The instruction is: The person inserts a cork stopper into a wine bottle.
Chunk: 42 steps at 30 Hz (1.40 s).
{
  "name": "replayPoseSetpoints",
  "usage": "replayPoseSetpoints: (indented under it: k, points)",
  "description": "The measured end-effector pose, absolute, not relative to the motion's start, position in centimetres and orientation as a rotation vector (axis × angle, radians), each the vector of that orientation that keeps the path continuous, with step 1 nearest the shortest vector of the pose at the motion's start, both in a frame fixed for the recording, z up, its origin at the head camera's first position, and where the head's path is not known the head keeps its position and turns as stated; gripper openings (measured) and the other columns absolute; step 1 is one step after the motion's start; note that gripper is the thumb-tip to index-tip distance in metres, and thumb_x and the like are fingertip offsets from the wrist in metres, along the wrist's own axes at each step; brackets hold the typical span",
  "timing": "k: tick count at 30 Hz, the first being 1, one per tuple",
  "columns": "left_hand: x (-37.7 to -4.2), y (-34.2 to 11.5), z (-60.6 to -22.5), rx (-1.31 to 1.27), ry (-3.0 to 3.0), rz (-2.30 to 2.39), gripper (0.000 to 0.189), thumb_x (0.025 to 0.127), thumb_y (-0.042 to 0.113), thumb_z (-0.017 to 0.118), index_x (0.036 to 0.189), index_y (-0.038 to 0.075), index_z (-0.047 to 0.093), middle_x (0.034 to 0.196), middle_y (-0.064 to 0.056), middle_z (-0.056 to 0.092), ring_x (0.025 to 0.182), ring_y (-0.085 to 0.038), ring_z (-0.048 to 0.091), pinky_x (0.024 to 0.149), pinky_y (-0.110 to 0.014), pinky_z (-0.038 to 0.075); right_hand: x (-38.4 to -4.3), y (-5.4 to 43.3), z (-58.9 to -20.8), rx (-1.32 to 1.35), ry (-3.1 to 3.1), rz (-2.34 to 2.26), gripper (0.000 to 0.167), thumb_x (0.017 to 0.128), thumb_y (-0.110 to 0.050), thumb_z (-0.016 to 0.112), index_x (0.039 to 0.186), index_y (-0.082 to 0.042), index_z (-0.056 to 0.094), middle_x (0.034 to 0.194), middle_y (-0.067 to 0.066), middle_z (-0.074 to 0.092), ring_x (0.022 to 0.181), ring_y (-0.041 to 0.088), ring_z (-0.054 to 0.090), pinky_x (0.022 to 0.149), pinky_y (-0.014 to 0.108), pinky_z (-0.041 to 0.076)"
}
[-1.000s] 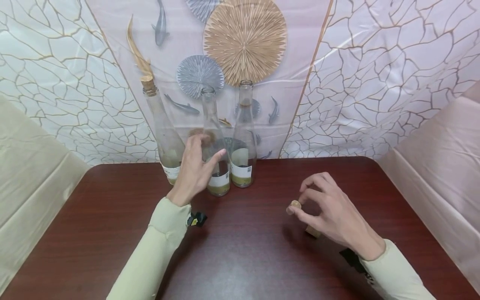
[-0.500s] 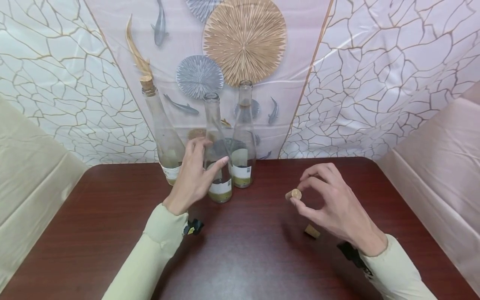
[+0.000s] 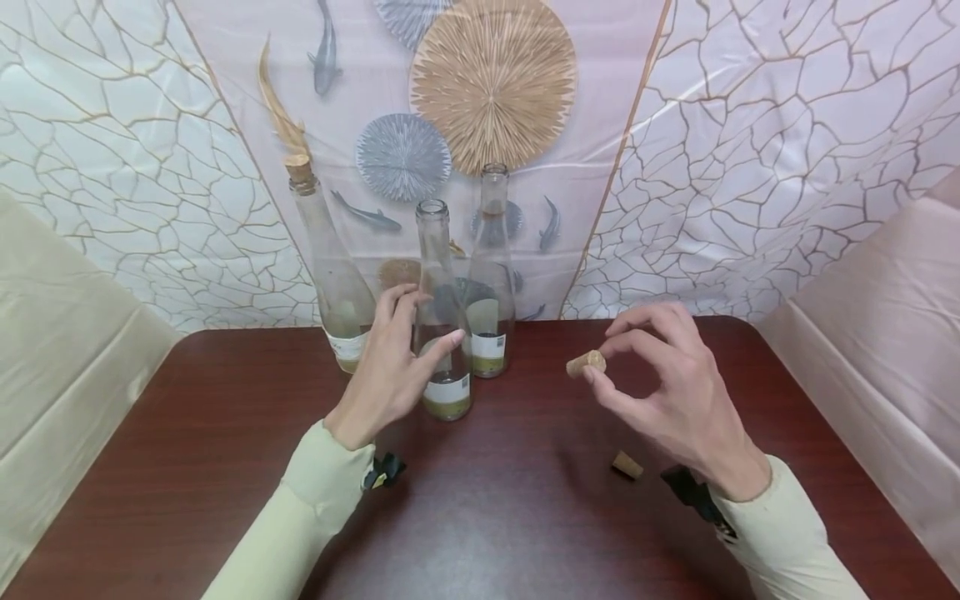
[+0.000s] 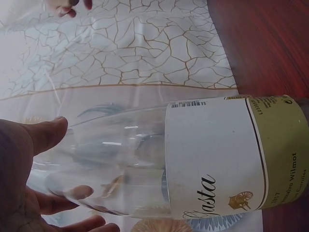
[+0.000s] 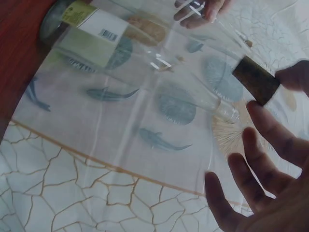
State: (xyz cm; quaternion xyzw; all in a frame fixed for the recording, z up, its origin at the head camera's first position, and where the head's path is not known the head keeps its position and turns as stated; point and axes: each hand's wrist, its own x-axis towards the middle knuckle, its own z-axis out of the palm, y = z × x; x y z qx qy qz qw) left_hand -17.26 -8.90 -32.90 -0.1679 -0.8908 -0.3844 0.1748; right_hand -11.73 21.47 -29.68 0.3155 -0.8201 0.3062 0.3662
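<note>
Our right hand (image 3: 682, 400) pinches a cork (image 3: 587, 364) between thumb and forefinger near its wider end, the remaining fingers loosely bent and clear of it in the right wrist view. The cork is in the air above the desk (image 3: 480, 525), its long axis lying roughly sideways, with the slimmer end directed leftward, away from our palm. Our left hand (image 3: 386, 358) holds the front bottle (image 3: 447, 388) around its body, below the neck, thumb on the near side and fingers round the other; we cannot tell whether its base touches the desk. We judge that what matters most here is how the cork lies to that bottle's mouth: the mouth is open, to the left of the cork and well apart from it, and the bottle is close to upright, so the two long axes run across each other rather than in line. Just behind the front bottle and to its right is the rear bottle (image 3: 489, 352), its mouth open as well. The corked bottle (image 3: 343, 346) is on the far side of our left hand, a stopper (image 3: 298, 169) in its neck. A second cork (image 3: 627, 465) lies on its side on the desk, nearer our right hand than our left. Behind everything hangs a patterned cloth (image 3: 750, 150).
</note>
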Motion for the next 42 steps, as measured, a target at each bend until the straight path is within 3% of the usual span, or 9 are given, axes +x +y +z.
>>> replayPoseSetpoints:
  k: [16,29,39,42]
  points:
    - [-14.0,-8.5,-33.3,-0.581,-2.525,-1.042,0.056,0.094,0.046,0.071,0.133,0.009,0.055,0.152,-0.008,0.039,0.140,-0.026,0.046,0.116,-0.046,0.041,-11.2,18.9,-27.0,0.764,-2.004,0.868,0.015,0.079,-0.026,0.076,0.079,-0.011,0.073,0.101,0.012,0.064,0.103,0.029,0.052,0.095,0.024,0.037]
    - [-12.3,-8.0,-33.1,-0.646,-2.565,-1.049,0.051,0.094,0.048,0.069,0.128,0.012,0.056,0.155,-0.004,0.037,0.138,-0.024,0.048,0.113,-0.044,0.044,-10.6,17.2,-24.9,0.691,-1.933,1.024,0.016,0.078,-0.018,0.077,0.082,-0.004,0.074,0.104,0.014,0.065,0.107,0.017,0.054,0.092,0.024,0.039]
    - [-11.6,-7.1,-33.0,-0.721,-2.528,-1.033,0.053,0.093,0.049,0.071,0.126,0.010,0.058,0.153,-0.005,0.038,0.136,-0.023,0.050,0.111,-0.041,0.045,-10.2,15.8,-23.5,0.677,-1.837,1.109,0.018,0.078,-0.019,0.076,0.083,-0.001,0.074,0.103,0.017,0.064,0.108,0.016,0.055,0.096,0.027,0.041]
    - [-11.3,-6.7,-33.0,-0.747,-2.523,-1.030,0.054,0.092,0.049,0.072,0.127,0.010,0.059,0.152,-0.005,0.039,0.136,-0.022,0.050,0.112,-0.040,0.045,-10.2,15.5,-23.2,0.685,-1.772,1.170,0.018,0.077,-0.016,0.075,0.082,0.002,0.073,0.102,0.011,0.064,0.107,0.019,0.056,0.096,0.029,0.043]
